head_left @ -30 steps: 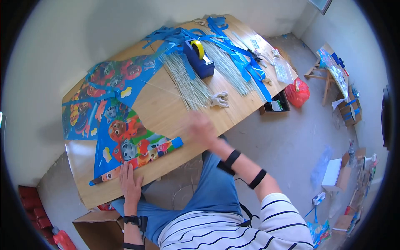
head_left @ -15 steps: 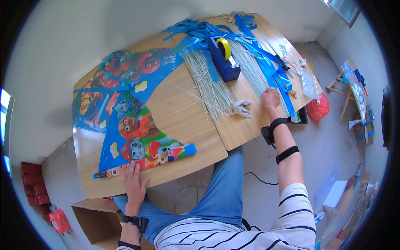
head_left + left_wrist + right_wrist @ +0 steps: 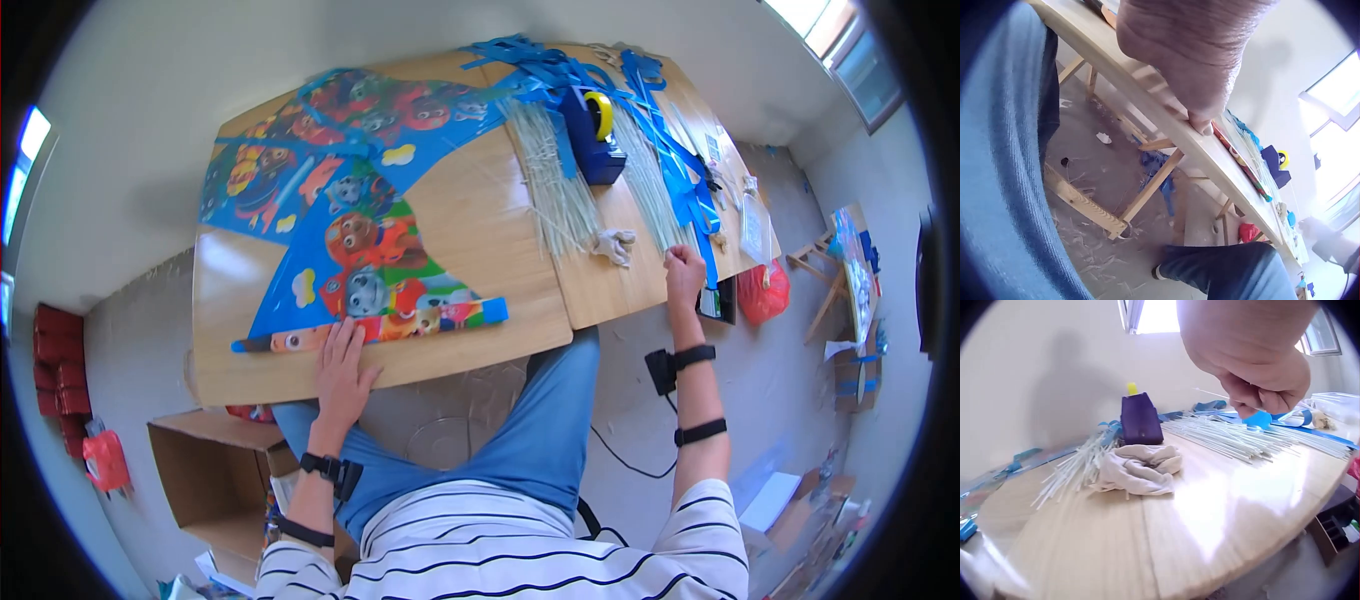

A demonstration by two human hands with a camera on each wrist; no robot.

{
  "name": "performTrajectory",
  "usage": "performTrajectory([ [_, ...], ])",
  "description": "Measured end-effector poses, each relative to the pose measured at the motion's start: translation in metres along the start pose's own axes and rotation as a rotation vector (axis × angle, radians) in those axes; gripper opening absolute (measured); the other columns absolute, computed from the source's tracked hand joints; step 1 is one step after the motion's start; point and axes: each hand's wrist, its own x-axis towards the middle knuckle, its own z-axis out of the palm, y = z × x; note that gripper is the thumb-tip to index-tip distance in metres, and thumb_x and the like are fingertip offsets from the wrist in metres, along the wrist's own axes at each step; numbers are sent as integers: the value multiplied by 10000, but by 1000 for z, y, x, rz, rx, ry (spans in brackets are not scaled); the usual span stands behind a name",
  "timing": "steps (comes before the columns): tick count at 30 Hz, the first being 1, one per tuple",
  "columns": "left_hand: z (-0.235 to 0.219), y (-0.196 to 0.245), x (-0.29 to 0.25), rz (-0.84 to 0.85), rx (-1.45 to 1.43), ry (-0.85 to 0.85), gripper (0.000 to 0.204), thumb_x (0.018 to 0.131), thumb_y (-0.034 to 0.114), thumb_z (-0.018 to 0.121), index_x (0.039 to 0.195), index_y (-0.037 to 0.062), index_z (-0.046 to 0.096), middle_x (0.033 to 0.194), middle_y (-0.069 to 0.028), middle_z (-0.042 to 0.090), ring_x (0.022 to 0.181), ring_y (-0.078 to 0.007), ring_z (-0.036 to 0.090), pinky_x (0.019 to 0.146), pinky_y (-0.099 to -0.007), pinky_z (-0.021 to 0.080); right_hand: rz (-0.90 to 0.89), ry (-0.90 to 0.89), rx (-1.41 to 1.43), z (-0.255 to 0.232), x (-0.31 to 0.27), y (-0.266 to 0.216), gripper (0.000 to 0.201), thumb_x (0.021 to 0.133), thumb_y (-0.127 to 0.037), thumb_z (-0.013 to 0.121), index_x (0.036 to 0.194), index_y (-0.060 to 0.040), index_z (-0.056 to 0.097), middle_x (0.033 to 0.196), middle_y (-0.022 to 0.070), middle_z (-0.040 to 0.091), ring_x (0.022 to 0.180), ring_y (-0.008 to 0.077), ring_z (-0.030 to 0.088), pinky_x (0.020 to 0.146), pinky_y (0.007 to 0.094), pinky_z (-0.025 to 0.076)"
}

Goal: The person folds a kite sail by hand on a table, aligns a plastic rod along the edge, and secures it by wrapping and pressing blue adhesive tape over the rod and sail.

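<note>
The left hand (image 3: 345,375) lies with straight fingers on the rolled lower edge (image 3: 400,326) of a colourful cartoon-printed sheet (image 3: 375,245). In the right wrist view, the right hand (image 3: 1266,381) is above the table with curled fingers, pinching what looks like a thin white stick (image 3: 1211,392). Below it spread many loose white sticks (image 3: 1229,436). In the head view the right hand (image 3: 685,277) is at the near end of the right-hand bundle (image 3: 650,185). A crumpled pale glove (image 3: 613,247) lies left of that hand.
A dark blue tape dispenser (image 3: 597,150) with yellow tape stands between two stick bundles. Blue strips (image 3: 690,190) tangle along the table's back and right. A clear plastic box (image 3: 754,228) sits at the right edge; a red bag (image 3: 763,292) and cardboard box (image 3: 215,470) are on the floor.
The right hand has moved right from beside the sheet to the right-hand stick bundle. The left hand has stayed on the roll. The head view has shifted.
</note>
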Motion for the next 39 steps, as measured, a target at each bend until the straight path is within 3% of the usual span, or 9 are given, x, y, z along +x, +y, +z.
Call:
performTrajectory([
  [3,5,-4,-3,-10,-9,2,782,853,246,789,1554,79,485,1643,-130,422,1532,-352,350,1273,-501,239,-194,-122,269,8,-62,-44,113,855,61,620,904,10,708,780,68,673,771,142,640,701,312,507],
  [7,9,-4,2,-3,-14,37,741,875,298,773,1528,70,505,1628,-131,433,1532,-332,351,1266,-499,242,-513,-345,222,47,-148,-129,67,867,22,694,912,-25,706,841,138,678,772,294,674,716,382,522],
  [10,11,-5,-3,-10,15,64,718,878,339,774,1498,74,529,1620,-152,423,1528,-347,344,1247,-506,279,-675,-538,134,80,-198,-173,88,885,12,694,957,-29,723,845,143,673,798,322,669,711,391,509],
  [11,10,-3,-3,-35,23,85,714,875,349,780,1491,83,535,1593,-165,430,1508,-370,352,1233,-515,296,-688,-591,125,92,-209,-183,84,883,-13,713,955,-51,736,858,149,674,828,372,673,716,437,512],
  [13,9,-1,-4,-84,17,114,711,865,359,795,1477,95,546,1537,-182,446,1464,-402,372,1210,-528,322,-780,-643,130,114,-223,-199,78,868,-23,715,930,-68,733,875,142,660,830,377,672,702,457,520],
  [18,8,1,-3,-91,-55,81,702,862,337,817,1476,117,558,1457,-192,443,1390,-461,394,1180,-542,353,-902,-667,63,139,-234,-211,83,856,-36,701,899,-99,734,892,126,649,817,378,667,688,474,534],
  [25,10,-3,-5,-61,-141,165,739,834,286,844,1423,-23,521,1410,-197,498,1361,-433,435,1172,-511,376,-905,-704,-27,148,-233,-208,106,851,-3,713,927,-76,724,893,128,640,842,375,664,713,467,520],
  [35,9,-2,-3,-69,-126,132,731,833,305,844,1400,-28,523,1391,-203,503,1336,-412,460,1171,-502,377,-924,-686,4,147,-228,-203,117,867,4,667,929,-80,718,892,134,623,818,382,651,696,475,516],
  [39,11,-3,-2,-44,-87,152,746,836,328,837,1416,-20,521,1388,-202,510,1326,-410,468,1177,-501,371,-1041,-641,-59,149,-229,-205,96,849,-1,651,888,-79,691,876,129,604,795,369,647,676,473,515],
])
